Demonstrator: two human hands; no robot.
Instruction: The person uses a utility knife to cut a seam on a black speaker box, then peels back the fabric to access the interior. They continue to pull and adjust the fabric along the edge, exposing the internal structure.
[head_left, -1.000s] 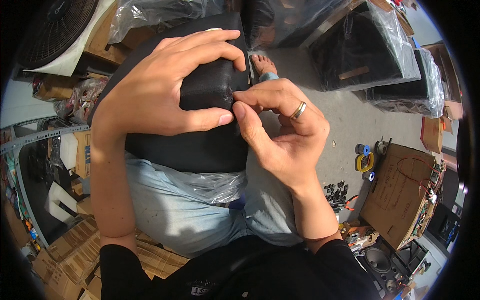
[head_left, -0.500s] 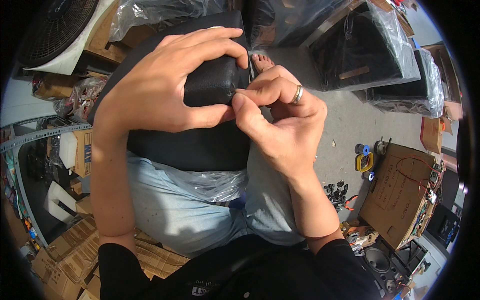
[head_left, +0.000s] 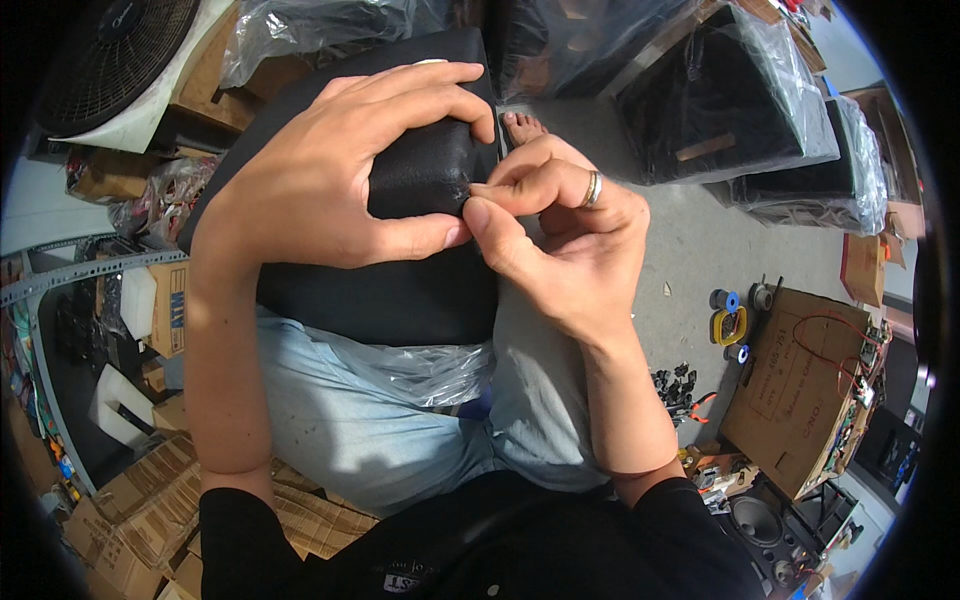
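Pinching the 4 o'clock corner of a black leather-textured block (head_left: 420, 165), our right hand (head_left: 585, 250) closes thumb and forefinger at its edge; whether anything smaller lies between them, we cannot tell. Our left hand (head_left: 300, 185) grasps the block, spanning it at 11 o'clock over a larger black panel (head_left: 375, 300). Fine corner work seems in hand; next, we judge, calls for steady bracing and light fingertips.
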